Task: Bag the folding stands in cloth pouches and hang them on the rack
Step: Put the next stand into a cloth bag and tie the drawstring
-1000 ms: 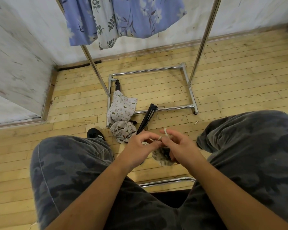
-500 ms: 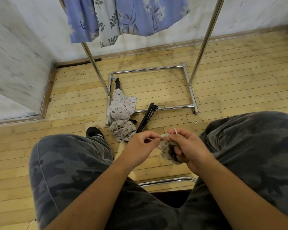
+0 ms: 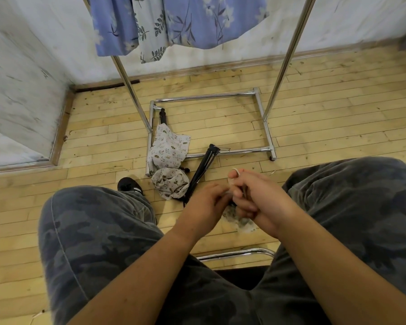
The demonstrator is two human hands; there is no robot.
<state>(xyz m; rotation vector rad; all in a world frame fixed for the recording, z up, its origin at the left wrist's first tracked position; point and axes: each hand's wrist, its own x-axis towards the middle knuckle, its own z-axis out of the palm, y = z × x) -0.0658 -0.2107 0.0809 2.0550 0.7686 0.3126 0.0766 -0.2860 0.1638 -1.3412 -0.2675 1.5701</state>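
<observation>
Cloth pouch (image 3: 240, 222) — gripped beneath right hand (image 3: 258, 198) | left hand (image 3: 204, 202) pinches its top

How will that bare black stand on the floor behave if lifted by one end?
The black stand looks like thin rigid rods, so probably stiff and light. Its legs lie bundled but seem unbound, so they may splay. Its far end meets the rack's base bar, where it might catch.
</observation>
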